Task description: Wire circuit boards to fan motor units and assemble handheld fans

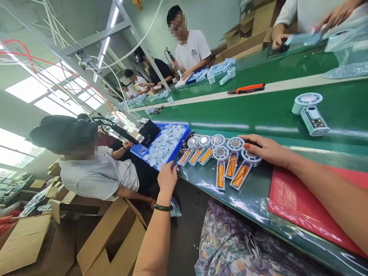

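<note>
My left hand [167,178], a dark band on its wrist, has its fingers closed at the near rim of a blue tray [178,150]. Pale blue flat plastic parts [165,143] fill much of that tray. My right hand [268,150] curls over the round head of the nearest handheld fan [240,175], its thumb on the head's top. Several similar fan bodies lie beside it in a cluster, handles open and orange parts inside. Palm and fingers partly cover the nearest head.
Farther right on the green belt [276,115] lies another fan unit [314,120]. Orange-handled pliers [247,89] rest on the pale divider. A red sheet [313,207] lies under my right forearm. A co-worker [94,172] sits left, near cardboard boxes [112,237]; others work across the belt.
</note>
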A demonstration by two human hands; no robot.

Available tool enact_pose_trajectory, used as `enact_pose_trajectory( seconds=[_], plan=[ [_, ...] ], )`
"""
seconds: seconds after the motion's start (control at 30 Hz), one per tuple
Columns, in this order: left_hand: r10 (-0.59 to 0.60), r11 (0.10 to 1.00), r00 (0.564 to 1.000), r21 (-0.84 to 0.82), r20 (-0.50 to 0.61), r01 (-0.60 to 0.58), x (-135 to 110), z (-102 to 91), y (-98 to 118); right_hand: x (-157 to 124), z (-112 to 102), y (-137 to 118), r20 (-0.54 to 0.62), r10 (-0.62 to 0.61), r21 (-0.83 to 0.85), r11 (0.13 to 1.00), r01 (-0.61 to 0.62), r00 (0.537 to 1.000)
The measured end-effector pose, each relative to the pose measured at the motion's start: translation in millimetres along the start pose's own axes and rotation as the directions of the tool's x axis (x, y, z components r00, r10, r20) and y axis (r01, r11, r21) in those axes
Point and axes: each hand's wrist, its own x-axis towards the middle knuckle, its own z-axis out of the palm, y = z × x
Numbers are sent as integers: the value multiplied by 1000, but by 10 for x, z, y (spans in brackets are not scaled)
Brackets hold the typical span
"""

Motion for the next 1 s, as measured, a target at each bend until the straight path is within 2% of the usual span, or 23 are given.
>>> enact_pose_trajectory(
  seconds=[0.2, 0.37, 0.47, 0.57, 0.63, 0.7, 0.77, 0.83, 0.9, 1.0],
  plan=[
    [-50, 998, 997, -22, 52, 51, 153, 140, 116, -1, 73, 166, -39, -27, -22, 999, 26, 999],
    [-166, 971, 986, -175, 12, 165, 142, 127, 78, -17, 22, -21, -66, -5, -29, 1000, 3, 998],
    [-273, 907, 962, -338, -18, 252, 47, 139, -13, -10, -7, -135, -116, 11, -44, 999, -17, 993],
    [-388, 777, 921, -551, -41, 303, -112, 110, -87, -6, -22, -222, -220, -15, -54, 999, 4, 975],
    [-434, 665, 899, -693, -57, 277, -252, 44, -85, -14, -21, -313, -318, -55, -48, 998, 42, 947],
    [-438, 547, 897, -808, -54, 218, -420, -49, -14, -42, -2, -458, -407, -83, -8, 996, 88, 910],
    [-405, 441, 914, -881, -26, 171, -605, -146, 134, -94, 43, -652, -425, -77, 82, 989, 123, 902],
    [-340, 326, 940, -933, 36, 154, -786, -224, 343, -166, 122, -862, -335, -66, 192, 972, 136, 940],
    [-248, 172, 961, -970, 125, 170, -941, -272, 575, -242, 226, -1045, -173, -78, 284, 951, 125, 982],
    [-105, -27, 966, -972, 235, 233, -1097, -282, 872, -336, 374, -1220, 44, -123, 389, 916, 97, 991]
  ],
)
